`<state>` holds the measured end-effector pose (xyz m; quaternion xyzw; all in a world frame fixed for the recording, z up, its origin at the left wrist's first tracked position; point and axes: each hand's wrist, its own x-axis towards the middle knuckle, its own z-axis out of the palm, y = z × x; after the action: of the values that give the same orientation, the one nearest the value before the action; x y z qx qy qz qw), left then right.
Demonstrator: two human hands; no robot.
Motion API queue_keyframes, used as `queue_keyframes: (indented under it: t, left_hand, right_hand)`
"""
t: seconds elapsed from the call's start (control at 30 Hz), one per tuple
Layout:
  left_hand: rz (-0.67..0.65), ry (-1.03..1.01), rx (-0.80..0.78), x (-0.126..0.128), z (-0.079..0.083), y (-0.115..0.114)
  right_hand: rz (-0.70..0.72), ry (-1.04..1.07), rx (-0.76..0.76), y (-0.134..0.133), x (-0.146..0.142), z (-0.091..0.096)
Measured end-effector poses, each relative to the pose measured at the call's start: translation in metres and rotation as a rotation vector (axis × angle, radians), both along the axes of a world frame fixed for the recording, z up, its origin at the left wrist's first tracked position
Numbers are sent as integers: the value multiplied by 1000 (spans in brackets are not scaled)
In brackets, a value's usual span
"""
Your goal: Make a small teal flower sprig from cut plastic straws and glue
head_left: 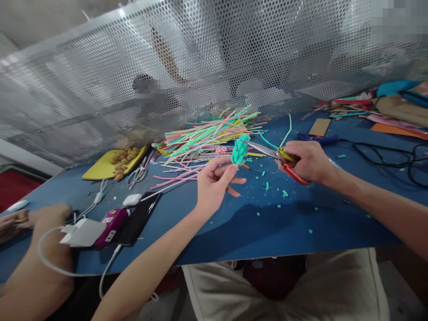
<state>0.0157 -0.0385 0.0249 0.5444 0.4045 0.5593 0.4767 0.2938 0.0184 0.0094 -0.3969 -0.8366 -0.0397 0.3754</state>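
Note:
Between the thumb and fingers of my left hand is a bunched turquoise piece made of fuzzy pipe cleaner, held upright above the table. My right hand grips scissors with red and yellow handles. Their metal blades point left, and the tips are at the right edge of the turquoise piece; whether they touch it I cannot tell. Small turquoise clippings lie scattered on the blue table below. Behind my hands spreads a heap of pastel pipe cleaners, with a small pink fuzzy piece at its front.
A perforated metal screen stands along the back. To the left are a yellow tray with brown balls, a phone, a purple power block and another person's arm. Black cable and craft scraps lie right.

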Motion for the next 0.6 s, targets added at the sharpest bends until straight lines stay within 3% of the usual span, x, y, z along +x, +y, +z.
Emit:
queue_keyframes:
  t: [0.1, 0.23, 0.6]
  left_hand:
    - [26, -63, -15, 1, -2, 4]
    - [41, -122, 19, 1, -4, 7]
    - [95, -40, 172, -1, -2, -3]
  right_hand:
    - [-26, 26, 7, 3, -1, -2]
    - [50, 26, -5, 2, -2, -4]
    - [56, -37, 41, -5, -8, -8]
